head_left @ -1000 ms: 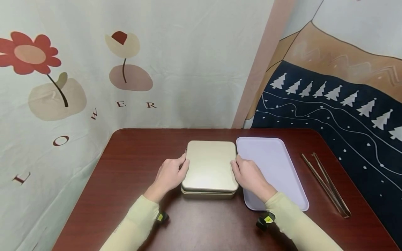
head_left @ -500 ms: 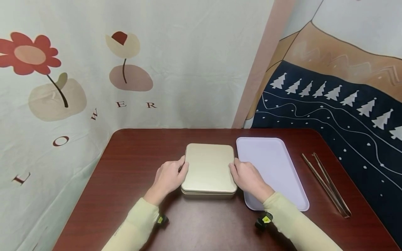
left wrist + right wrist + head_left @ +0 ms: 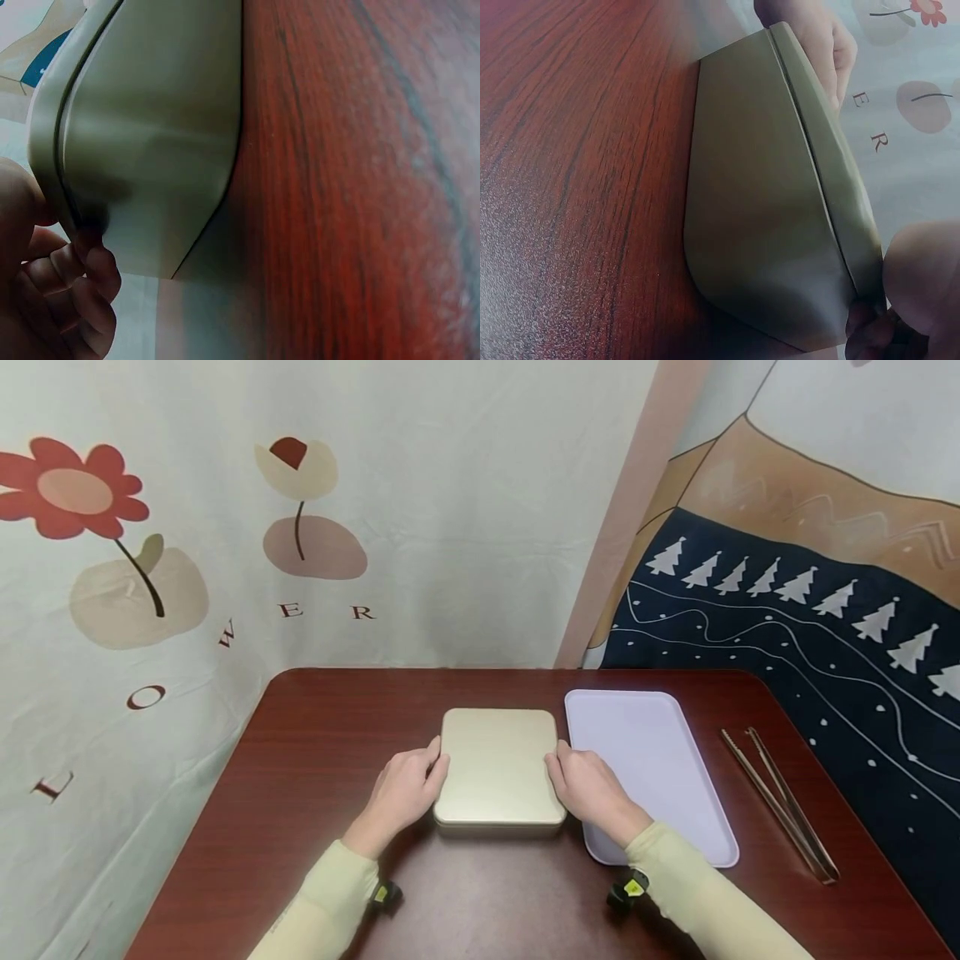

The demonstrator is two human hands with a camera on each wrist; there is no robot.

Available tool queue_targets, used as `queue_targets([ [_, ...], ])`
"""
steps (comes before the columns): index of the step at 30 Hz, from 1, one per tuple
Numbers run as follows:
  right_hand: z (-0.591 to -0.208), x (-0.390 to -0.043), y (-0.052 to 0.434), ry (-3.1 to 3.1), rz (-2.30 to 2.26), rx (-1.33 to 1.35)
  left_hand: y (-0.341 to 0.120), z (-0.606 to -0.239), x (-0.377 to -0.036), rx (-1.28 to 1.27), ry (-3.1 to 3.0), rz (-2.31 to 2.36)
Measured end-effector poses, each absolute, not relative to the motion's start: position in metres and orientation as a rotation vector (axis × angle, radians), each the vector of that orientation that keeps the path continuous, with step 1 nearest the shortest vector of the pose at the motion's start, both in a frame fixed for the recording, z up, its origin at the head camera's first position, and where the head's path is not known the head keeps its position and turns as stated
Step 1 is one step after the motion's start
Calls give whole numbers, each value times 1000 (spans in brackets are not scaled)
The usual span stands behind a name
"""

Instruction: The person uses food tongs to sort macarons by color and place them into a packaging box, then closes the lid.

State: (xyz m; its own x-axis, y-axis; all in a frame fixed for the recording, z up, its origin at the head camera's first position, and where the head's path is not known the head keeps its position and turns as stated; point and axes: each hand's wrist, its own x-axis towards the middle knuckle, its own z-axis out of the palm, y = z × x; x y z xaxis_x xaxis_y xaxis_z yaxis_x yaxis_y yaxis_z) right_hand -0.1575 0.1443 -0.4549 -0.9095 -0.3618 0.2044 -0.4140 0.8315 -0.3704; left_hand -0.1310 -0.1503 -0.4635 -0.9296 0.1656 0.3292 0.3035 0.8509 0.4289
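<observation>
Gripping the flat rectangular gold metal tin (image 3: 498, 766) at its sides, the left hand (image 3: 402, 791) pinches the 9 o'clock edge and the right hand (image 3: 590, 787) the 3 o'clock edge (lid seated on the base). It rests mid-table on the dark red wooden table (image 3: 315, 752), just beside a pale lilac plastic tray (image 3: 652, 760) at 3 o'clock.

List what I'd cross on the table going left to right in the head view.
Left hand → gold tin, gripped at both sides → right hand → white tray → metal tongs.
</observation>
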Motion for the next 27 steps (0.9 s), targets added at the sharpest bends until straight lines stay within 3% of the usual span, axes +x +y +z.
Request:
queue_targets([
  [15, -449, -165, 146, -2842, 575, 595, -154, -447, -145, -322, -2769, -521],
  [27, -439, -180, 120, -3020, 361, 776, -119, -438, -170, -514, -3037, -256],
])
